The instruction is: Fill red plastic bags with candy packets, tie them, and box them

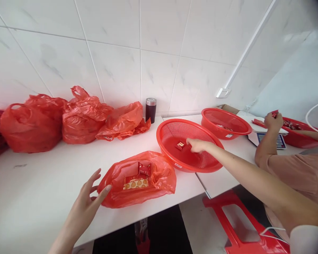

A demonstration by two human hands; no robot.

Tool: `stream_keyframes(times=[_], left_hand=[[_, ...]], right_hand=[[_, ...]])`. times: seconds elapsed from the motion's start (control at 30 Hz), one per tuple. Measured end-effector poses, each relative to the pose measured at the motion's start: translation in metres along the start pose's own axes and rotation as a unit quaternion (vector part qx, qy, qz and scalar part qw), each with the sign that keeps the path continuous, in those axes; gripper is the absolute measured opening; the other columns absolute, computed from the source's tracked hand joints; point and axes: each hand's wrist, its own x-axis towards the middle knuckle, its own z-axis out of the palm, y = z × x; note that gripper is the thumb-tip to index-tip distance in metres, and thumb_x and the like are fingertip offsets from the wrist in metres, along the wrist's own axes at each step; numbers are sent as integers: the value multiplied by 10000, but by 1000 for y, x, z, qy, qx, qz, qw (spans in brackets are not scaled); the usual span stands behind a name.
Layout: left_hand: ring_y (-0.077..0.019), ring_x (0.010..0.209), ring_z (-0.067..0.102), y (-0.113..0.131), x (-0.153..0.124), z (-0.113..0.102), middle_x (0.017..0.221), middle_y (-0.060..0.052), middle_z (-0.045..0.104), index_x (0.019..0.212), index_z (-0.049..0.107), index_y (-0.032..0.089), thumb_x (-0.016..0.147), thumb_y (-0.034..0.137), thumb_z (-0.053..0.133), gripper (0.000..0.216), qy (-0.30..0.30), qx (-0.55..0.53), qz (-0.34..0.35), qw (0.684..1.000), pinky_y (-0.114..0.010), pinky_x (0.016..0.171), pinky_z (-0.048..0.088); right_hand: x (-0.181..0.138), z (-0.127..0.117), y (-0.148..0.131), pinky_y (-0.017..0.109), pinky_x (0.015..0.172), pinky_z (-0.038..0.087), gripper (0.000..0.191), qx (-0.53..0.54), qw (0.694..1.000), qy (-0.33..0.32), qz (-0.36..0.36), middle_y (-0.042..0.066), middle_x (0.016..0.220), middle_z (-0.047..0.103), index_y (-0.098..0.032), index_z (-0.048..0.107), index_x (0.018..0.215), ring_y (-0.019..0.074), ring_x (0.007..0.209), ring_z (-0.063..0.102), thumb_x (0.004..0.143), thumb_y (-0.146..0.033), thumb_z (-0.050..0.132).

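Note:
A red plastic bag [113, 197] lies on the white table with its mouth spread. Inside it rest a small red snack packet [144, 169] and a larger packet with round biscuits pictured on it [135, 183]. My left hand [88, 195] is at the bag's left edge, fingers apart, the thumb over the rim. My right hand [197, 145] reaches into a red perforated basket [172, 128], its fingers partly extended downward and nothing visible in them. Just left of those fingers, a small red packet [180, 145] lies on the basket floor.
Filled red bags [31, 127] and a flatter one [122, 121] line the wall beside a dark tumbler [151, 111]. Another red basket [225, 123] holds packets. At right, a co-worker's hand [273, 121] holds a red packet near a scale [271, 140]. A red stool [235, 225] stands below.

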Motion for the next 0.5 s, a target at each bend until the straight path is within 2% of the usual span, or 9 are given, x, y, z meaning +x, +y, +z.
stream_keyframes(times=[0.1, 0.2, 0.33, 0.4, 0.5], left_hand=[[-309, 1192, 527, 2, -3, -2, 1435, -76, 444, 1439, 353, 335, 760, 686, 515, 781, 8, -10, -15, 1000, -431, 889, 524], [-309, 1143, 566, 1, -6, -4, 1398, -80, 485, 1421, 386, 336, 766, 686, 505, 753, 29, -22, -15, 999, -418, 854, 531], [-308, 1039, 619, -5, -9, -8, 1290, -84, 573, 1385, 433, 321, 763, 715, 474, 738, 44, -10, -30, 999, -430, 815, 514], [-292, 1007, 633, -6, -10, -11, 1240, -74, 601, 1369, 439, 321, 777, 721, 446, 714, 34, -7, -46, 998, -414, 795, 504], [-265, 941, 649, -2, -9, -15, 1145, -70, 642, 1281, 506, 291, 782, 726, 437, 666, -14, -3, -68, 998, -364, 732, 501]], right_hand=[[13, -11, -8, 292, 586, 466, 679, 18, 999, 30, -8, 165, 1232, 520, -265, 310, 1402, 234, 818, 633, 802, -314, 626], [28, -10, -20, 316, 637, 482, 767, 35, 999, 30, -21, 158, 1327, 446, -310, 358, 1378, 260, 898, 621, 718, -422, 731], [37, -6, -25, 315, 637, 495, 537, 69, 997, 8, -36, 93, 1062, 595, -222, 551, 1122, 218, 771, 636, 644, -246, 795], [32, -11, -21, 303, 596, 504, 450, 97, 994, 0, -42, 69, 969, 604, -195, 549, 1054, 178, 673, 627, 660, -182, 767], [9, -28, -24, 269, 587, 514, 369, 146, 987, 14, -71, 38, 931, 580, -204, 498, 1092, 126, 644, 605, 769, -202, 674]])
